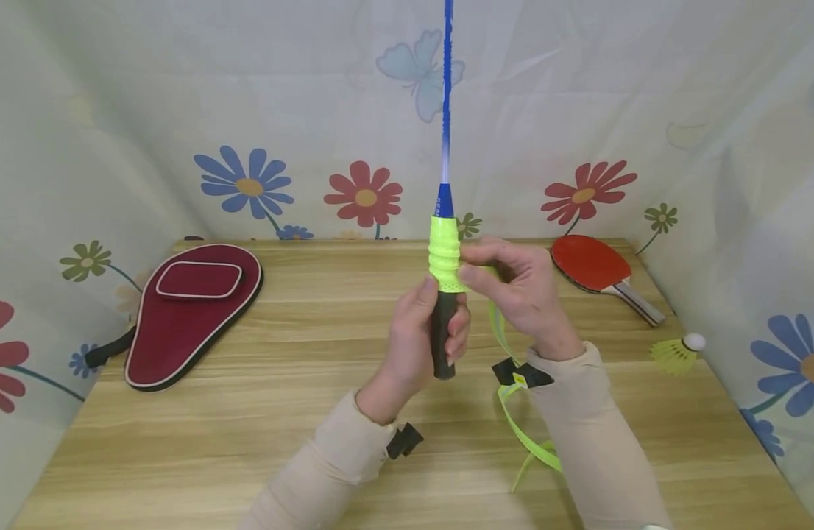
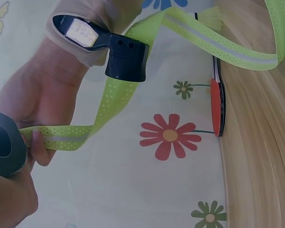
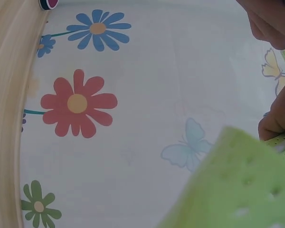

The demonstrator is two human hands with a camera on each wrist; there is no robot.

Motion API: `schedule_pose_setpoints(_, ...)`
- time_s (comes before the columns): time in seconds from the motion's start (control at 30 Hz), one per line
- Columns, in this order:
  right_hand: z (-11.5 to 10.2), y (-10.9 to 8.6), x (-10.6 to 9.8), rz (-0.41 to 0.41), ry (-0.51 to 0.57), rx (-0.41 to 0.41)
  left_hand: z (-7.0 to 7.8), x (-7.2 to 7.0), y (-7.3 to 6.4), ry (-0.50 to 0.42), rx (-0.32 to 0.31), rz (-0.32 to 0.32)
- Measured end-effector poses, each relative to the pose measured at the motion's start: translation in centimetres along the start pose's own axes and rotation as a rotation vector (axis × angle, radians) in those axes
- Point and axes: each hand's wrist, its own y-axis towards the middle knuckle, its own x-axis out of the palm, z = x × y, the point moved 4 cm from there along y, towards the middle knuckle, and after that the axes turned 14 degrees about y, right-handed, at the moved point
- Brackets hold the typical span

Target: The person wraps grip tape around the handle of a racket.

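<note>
An open lane crosses the left side of the tabletop [image 1: 314,316], between the maroon case [image 1: 195,324] and the left hand [image 1: 412,338]. The upright racket [image 1: 444,200] bars the middle; to its right, passage is interrupted by the right hand [image 1: 522,291], looping yellow-green tape [image 2: 116,97], red paddle [image 1: 589,263] and shuttlecock [image 1: 677,353].

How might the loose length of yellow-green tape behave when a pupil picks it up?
The yellow-green tape will probably flop, since its loose length twists and curves. It is likely light for its length, being a thin strip dotted with holes.
</note>
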Motion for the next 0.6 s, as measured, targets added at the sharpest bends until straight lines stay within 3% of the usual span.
schedule_pose_setpoints(0.1, 0.04, -0.03, -0.09, -0.005, 0.020, -0.020, 0.09, 0.26, 0.10, -0.015, -0.026, -0.033)
schedule_pose_setpoints(0.37, 0.49, 0.13, -0.07, -0.032, 0.052, -0.021, 0.22, 0.09, 0.32, 0.059, -0.045, -0.033)
schedule_pose_setpoints(0.6, 0.81, 0.29, 0.00, -0.086, -0.027, 0.032, 0.38, 0.59, 0.30, -0.032, -0.021, -0.180)
